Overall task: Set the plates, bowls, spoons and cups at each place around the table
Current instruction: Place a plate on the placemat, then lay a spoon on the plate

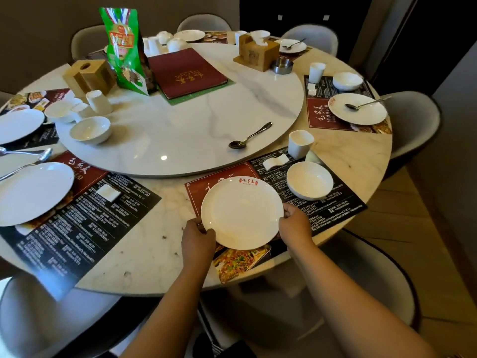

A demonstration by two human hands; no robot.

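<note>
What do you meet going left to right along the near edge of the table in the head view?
Left plate → left hand → held plate → right hand → bowl

A white plate (pixel 241 213) with a red logo lies flat on the nearest placemat; a white bowl (pixel 309 183) sits upright beside it; a cup (pixel 300 144) stands behind
</note>
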